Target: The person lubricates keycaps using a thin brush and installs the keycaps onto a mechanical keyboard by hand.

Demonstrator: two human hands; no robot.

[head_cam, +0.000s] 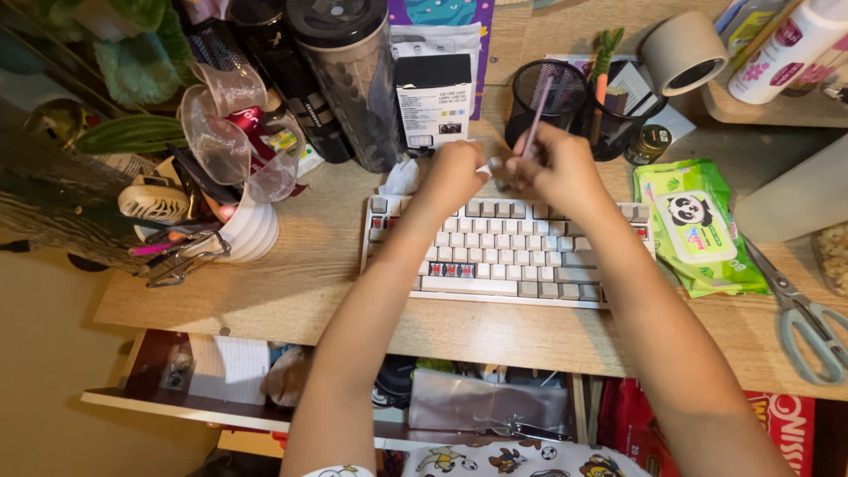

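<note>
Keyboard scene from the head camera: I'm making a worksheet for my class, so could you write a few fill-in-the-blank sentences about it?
1. The right hand holds a thin pink ____.
2. Both hands, the left hand too, are above the white ____ on the desk.
3. The scissors lie to the ____ of the green wet-wipes pack.

Missing words: stick; keyboard; right

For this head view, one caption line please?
Both hands, left hand and right hand, hold a thin pink stick above a keyboard.
</note>
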